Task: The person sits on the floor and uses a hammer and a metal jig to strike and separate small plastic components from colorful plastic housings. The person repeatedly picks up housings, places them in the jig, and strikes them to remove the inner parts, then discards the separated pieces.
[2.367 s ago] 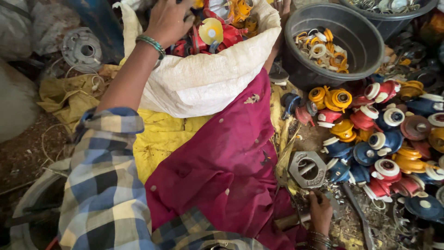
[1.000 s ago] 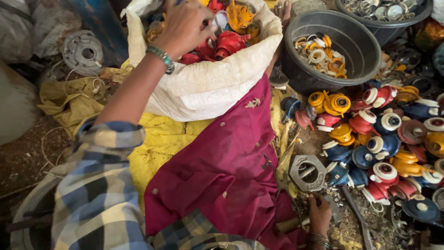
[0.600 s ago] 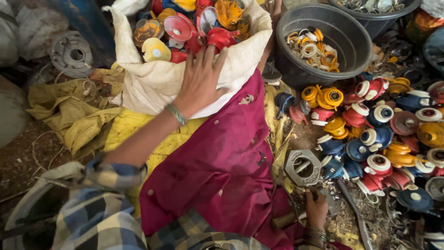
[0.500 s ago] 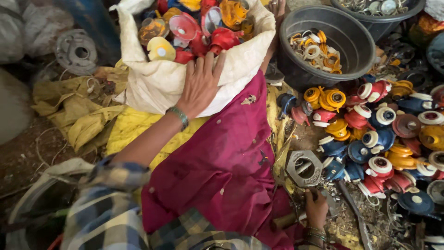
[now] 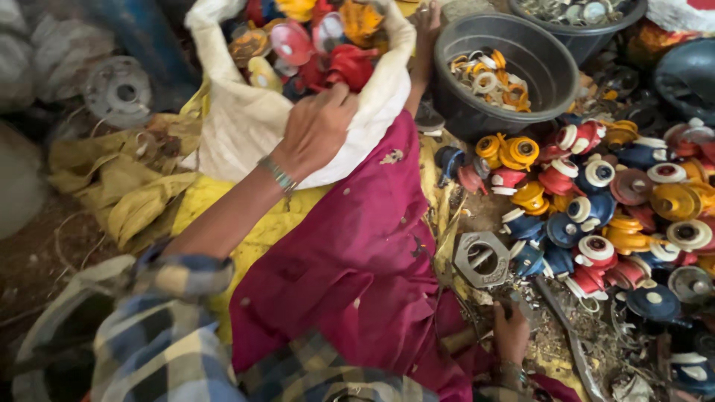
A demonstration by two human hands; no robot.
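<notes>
Left hand [image 5: 316,130]: fingers curled over the near rim of the white sack [image 5: 246,126], clamped on the fabric, knuckles up. A beaded bracelet [image 5: 278,175] sits on the wrist just behind it. The sack lies open beyond the hand, stuffed with plastic parts [image 5: 313,45] in red, pink, yellow and orange; a red piece touches the fingertips or lies just past them, cannot tell which.

Right hand [image 5: 512,331]: low, near the person's body, fingers closed around something small and dark; what it is cannot be made out. Just above this hand lies a grey hexagonal metal nut [image 5: 482,258] on the littered floor.

To the right of the right hand, spread on the floor: a heap of caps [image 5: 618,201], red, blue, yellow and white. Beyond the heap stands a dark tub [image 5: 514,82] holding a few orange and white rings.

Between both hands: magenta cloth [image 5: 357,260] over the lap, yellow cloth [image 5: 246,238] beneath the left forearm.
</notes>
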